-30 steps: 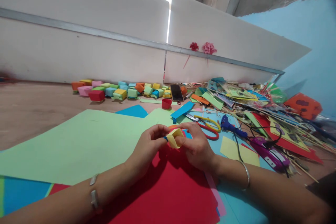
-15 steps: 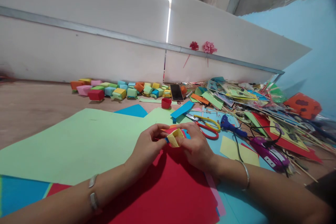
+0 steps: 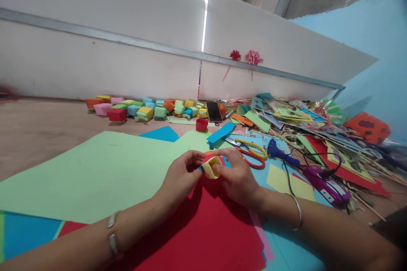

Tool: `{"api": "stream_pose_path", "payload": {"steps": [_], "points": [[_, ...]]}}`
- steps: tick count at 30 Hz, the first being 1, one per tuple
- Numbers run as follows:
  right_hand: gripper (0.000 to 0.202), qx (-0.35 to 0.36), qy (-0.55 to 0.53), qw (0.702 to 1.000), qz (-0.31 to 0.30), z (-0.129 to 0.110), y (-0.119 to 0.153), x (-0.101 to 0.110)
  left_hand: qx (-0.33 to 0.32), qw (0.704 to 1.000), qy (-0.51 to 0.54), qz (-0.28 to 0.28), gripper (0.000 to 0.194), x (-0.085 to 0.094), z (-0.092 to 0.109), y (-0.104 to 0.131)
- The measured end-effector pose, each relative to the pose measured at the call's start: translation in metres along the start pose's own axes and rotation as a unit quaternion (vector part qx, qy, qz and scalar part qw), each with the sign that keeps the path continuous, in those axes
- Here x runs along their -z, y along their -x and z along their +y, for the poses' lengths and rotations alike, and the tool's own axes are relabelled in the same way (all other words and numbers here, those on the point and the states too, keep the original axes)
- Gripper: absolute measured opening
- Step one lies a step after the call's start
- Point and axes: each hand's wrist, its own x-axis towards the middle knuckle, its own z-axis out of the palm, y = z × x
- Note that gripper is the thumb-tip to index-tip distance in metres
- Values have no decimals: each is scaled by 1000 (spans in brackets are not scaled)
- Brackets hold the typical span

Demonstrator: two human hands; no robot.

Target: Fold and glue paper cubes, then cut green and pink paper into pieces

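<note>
Left hand [image 3: 178, 178] and right hand [image 3: 241, 180], close together, hold between them one small open yellow paper shape [image 3: 208, 172] above the red sheet [image 3: 203, 233].

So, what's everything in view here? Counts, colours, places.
Folded paper piece: 1, yellow, held, centre
Large sheet: 1, red, near centre
Broad sheet: 1, light green, left
Small sheet: 1, pale yellow, right
Other sheets: several, blue and pink, underneath
Scissors: 1 pair, red and yellow handles, centre right
Glue gun: 1, blue, right of scissors
Power strip: 1, purple, right
Folded strip: 1, blue, by scissors
Phone: 1, dark, far middle
Open paper shape: 1, red, before phone
Paper boxes: many, mixed colours, mostly left of phone
Craft pile: uncountable, mixed colours, far right
Boards: 2, white, back
Flowers: 2, red and pink, by boards
Bangles: 2, silver, one per wrist
Left hand: 1, bare, gripping piece
Right hand: 1, bare, gripping piece
</note>
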Motion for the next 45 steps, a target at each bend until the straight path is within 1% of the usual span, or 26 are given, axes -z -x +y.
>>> {"api": "stream_pose_path", "payload": {"steps": [5,12,15,21,29,33,40,43,45], "points": [[23,10,19,1000,-6,1,0,1,9,1000,12,-10,32,-1,0,2],[19,18,38,999,5,-3,1,1,8,1000,13,-11,30,-1,0,1],[21,12,38,999,-5,-4,2,1,9,1000,11,-12,31,-1,-1,1],[21,21,47,999,-17,-3,1,4,12,1000,12,-15,29,0,0,3],[22,32,20,999,0,-4,0,3,12,1000,5,-21,26,-1,1,2],[19,31,16,999,-1,-5,0,2,17,1000,-6,-23,28,-2,1,2],[21,30,-2,1000,-4,-5,0,2,23,999,-33,-29,28,-1,0,1],[23,25,-31,999,-12,-5,-1,4,25,998,-39,-41,26,-2,1,2],[26,9,-68,997,-20,-4,-1,6,23,998,-42,-50,23,-2,2,4]]}}
